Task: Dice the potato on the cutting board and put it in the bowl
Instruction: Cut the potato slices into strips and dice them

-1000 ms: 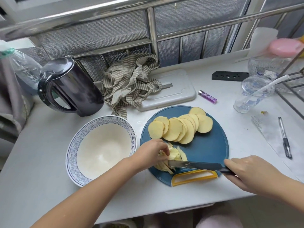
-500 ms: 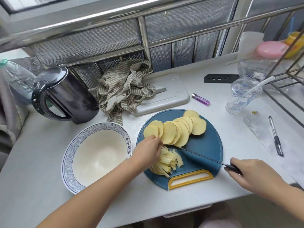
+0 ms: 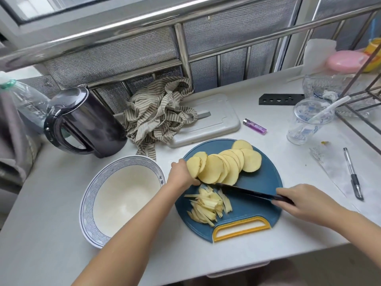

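Our left hand (image 3: 181,172) seems curled on the smooth round potato slices (image 3: 224,166); our right hand (image 3: 303,203) grips the flat dark knife (image 3: 245,190).

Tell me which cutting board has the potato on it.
The round blue board with the yellow handle; the grey rectangular board behind it holds no potato.

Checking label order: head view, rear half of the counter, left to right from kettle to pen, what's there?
kettle → striped cloth → purple lighter → clear plastic cup → pen
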